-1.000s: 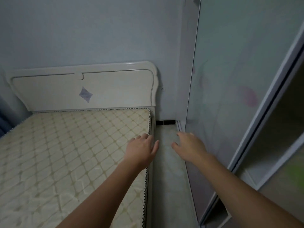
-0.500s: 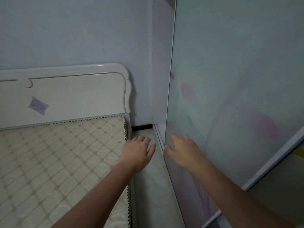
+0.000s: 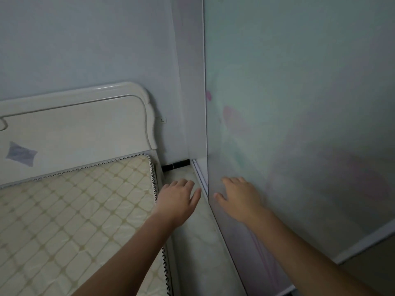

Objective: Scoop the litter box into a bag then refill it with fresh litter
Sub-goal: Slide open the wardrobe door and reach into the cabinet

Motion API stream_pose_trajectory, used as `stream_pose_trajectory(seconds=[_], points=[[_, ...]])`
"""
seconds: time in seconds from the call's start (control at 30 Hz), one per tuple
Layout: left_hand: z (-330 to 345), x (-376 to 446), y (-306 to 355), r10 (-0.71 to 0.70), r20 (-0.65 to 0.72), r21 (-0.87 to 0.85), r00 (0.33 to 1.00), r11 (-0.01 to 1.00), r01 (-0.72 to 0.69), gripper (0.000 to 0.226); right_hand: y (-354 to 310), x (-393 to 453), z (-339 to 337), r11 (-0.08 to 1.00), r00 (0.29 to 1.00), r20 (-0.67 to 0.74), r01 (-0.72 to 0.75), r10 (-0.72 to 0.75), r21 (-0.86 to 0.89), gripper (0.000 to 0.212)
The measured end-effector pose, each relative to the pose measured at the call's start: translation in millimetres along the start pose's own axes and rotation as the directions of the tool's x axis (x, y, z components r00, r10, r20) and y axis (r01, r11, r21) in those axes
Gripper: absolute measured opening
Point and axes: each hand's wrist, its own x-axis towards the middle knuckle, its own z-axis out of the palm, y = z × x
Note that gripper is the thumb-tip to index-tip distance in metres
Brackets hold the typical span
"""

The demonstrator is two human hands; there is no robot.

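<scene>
No litter box, scoop, bag or litter shows in the head view. My left hand (image 3: 178,198) hangs in the air over the narrow strip of floor (image 3: 198,238) between the bed and the wardrobe, fingers relaxed and holding nothing. My right hand (image 3: 239,196) is stretched forward in front of the frosted sliding wardrobe door (image 3: 299,124), fingers straight and spread, also holding nothing. Whether it touches the door I cannot tell.
A bare quilted mattress (image 3: 70,210) with a white headboard (image 3: 81,124) fills the left. The sliding door runs along the right on a floor track (image 3: 199,174). A wall socket (image 3: 162,120) sits beside the headboard. Pale tiled floor lies between the two.
The view has swung to the right, so the bed slid left and the wardrobe door now fills the right side. Both hands stay stretched forward and empty.
</scene>
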Motion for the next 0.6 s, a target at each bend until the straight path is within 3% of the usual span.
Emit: stream_pose_trajectory(seconds=[0.4, 0.6], points=[[43, 8, 18, 0.239, 0.050, -0.115, 0.970, 0.966, -0.232, 0.062, 3, -56, 8, 0.972, 0.969, -0.076, -0.234, 0.234, 0.012, 0.042], [36, -7, 44, 0.329, 0.008, -0.162, 0.944, 0.932, -0.324, 0.064, 8, -95, 1, 0.953, 0.948, -0.096, -0.304, 0.304, 0.012, 0.042]])
